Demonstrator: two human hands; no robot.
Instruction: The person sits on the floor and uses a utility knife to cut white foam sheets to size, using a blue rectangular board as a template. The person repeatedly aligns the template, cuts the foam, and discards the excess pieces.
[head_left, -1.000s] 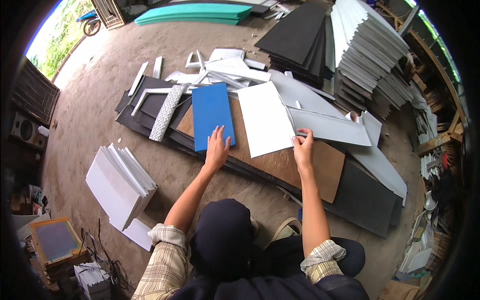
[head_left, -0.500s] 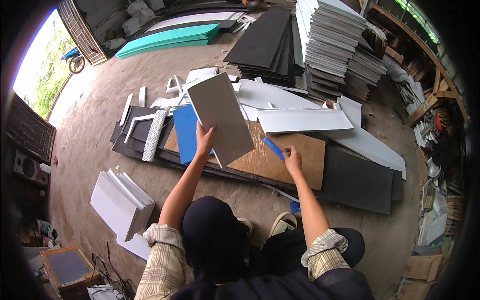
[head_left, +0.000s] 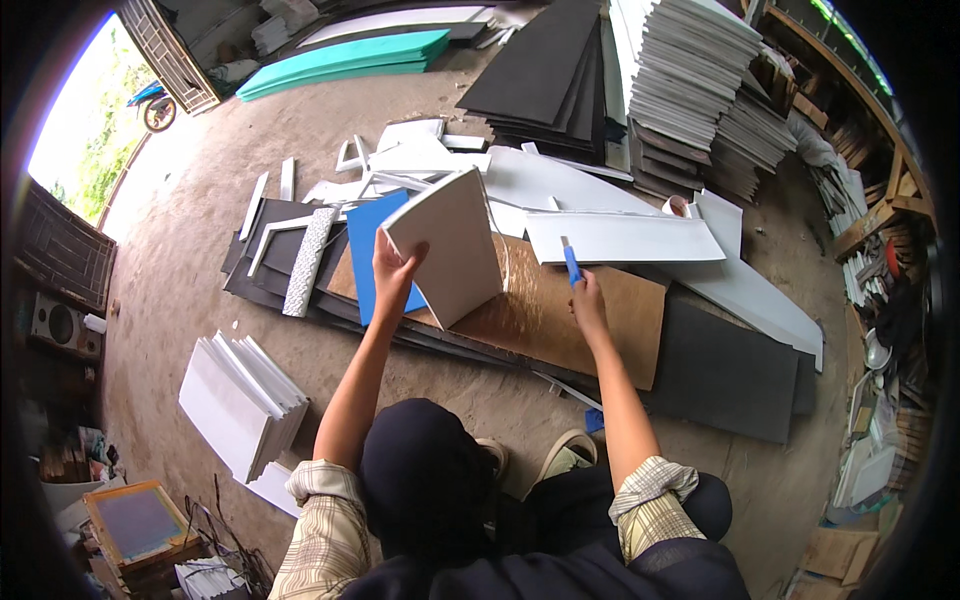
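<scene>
My left hand (head_left: 394, 272) grips a white rectangular foam board panel (head_left: 455, 250) by its left edge, thumb across its face. The panel stands tilted above a brown board (head_left: 590, 320), its lower corner close to that board. A thin pale strip curves beside its right edge. In my right hand (head_left: 588, 298) is a blue utility knife (head_left: 571, 262), its blade out and pointing away from me, apart from the panel. A blue sheet (head_left: 370, 255) lies behind my left hand. Beyond the knife rests a long white board (head_left: 625, 237).
White offcuts (head_left: 425, 150) and a textured white strip (head_left: 310, 262) lie on dark sheets (head_left: 725, 375). Cut white panels (head_left: 240, 405) are stacked on the floor at left. Tall board stacks (head_left: 690, 80) stand at the far right, with teal sheets (head_left: 345, 65) at the far left.
The panel in my left hand has turned and come lower toward the brown board. My right hand has swung the knife from pointing left to pointing away, its blade now visible.
</scene>
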